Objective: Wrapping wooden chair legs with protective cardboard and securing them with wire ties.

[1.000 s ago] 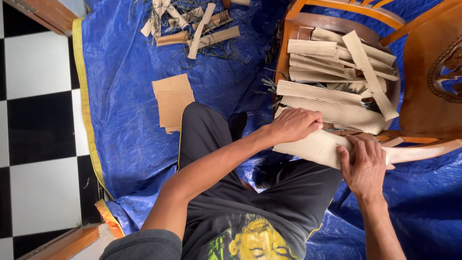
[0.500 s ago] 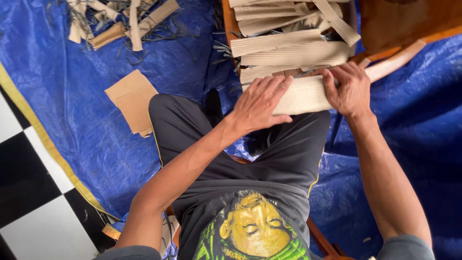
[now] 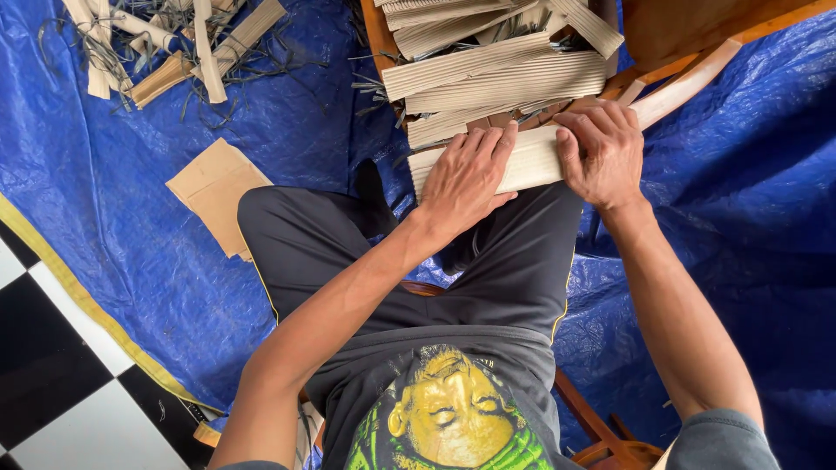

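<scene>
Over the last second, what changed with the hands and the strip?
The left hand slid along the pale strip toward the right hand, so they now lie closer together. Both stay pressed flat on it. The stack of strips on the chair and the cardboard pieces on the blue tarp look unchanged.

Landmark: the wooden chair (image 3: 670,35). Its seat is fully loaded with stacked ribbed strips (image 3: 496,83); no passage across it. Both sides of the chair offer open blue tarp (image 3: 749,191). Farther out on one side, a cardboard sheet (image 3: 213,187) and a pile of offcuts (image 3: 165,48) obstruct the tarp.
</scene>
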